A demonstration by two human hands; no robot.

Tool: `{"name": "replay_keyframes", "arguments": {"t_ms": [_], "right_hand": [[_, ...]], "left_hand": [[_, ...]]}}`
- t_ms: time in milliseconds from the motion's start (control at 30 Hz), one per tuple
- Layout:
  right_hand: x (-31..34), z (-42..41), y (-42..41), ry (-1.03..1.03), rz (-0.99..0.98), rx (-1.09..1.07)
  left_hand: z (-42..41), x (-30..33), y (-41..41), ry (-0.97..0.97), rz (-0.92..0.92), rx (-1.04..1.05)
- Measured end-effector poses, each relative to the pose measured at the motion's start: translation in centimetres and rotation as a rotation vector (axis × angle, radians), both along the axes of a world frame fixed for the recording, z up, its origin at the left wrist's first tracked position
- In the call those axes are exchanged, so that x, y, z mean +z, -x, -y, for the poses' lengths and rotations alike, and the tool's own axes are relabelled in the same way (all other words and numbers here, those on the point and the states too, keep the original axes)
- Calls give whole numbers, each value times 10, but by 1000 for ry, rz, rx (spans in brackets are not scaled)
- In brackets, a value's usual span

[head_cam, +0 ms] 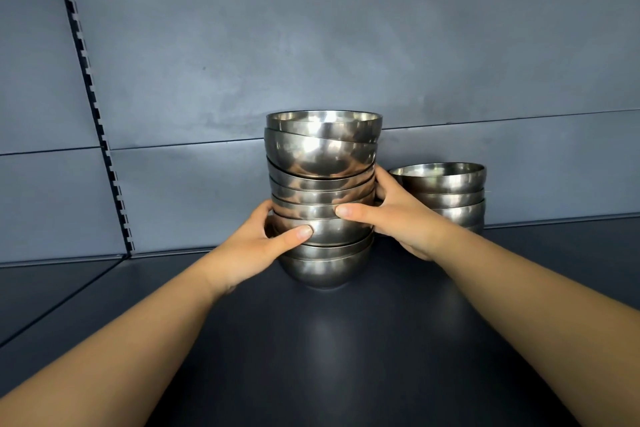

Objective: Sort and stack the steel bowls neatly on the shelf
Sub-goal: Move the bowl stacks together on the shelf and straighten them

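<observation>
Left hand point(256, 246) and right hand point(391, 215) clasp the tall bowl stack point(322, 198) from either side, thumbs curled across its near face. Stack stands on dark shelf point(311, 357), upper bowls tilted. Shorter stack point(446, 194) just right, against grey back panel point(311, 45).

Lighting dim, cool, diffuse. Soft highlight on back wall point(214, 87) left of centre. Bright glare spots on steel bowls point(322, 156); faint reflection on dark shelf point(329, 333) below them. Focus sharp centrally; wide-angle bending of slotted rail point(93, 107) at left edge.
</observation>
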State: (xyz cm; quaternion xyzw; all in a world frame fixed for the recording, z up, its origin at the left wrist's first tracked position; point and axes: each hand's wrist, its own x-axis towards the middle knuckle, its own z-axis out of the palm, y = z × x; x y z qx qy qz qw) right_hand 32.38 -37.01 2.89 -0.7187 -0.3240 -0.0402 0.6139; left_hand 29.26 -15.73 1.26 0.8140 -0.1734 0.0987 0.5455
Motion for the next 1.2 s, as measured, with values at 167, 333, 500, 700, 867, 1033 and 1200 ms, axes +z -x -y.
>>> {"name": "replay_keyframes", "arguments": {"t_ms": [167,333,500,700,867,1033,1200], "right_hand": [[1,0,1,-22,-27,14],[-1,-2,6,-39,-110,58],[1,-2,12,-60,-168,36],[6,-3,13,-120,-134,22],[27,-4,17,-317,-65,47],[38,-7,18,-299,7,18],[42,-6,16,-295,56,31]], "left_hand": [[3,-1,1,98,-43,-70],[11,-7,1,195,-68,-94],[13,-7,-2,196,-53,-69],[13,1,3,208,29,-42],[17,38,6,511,198,47],[33,49,-1,403,307,-42],[32,47,-3,389,327,-73]]}}
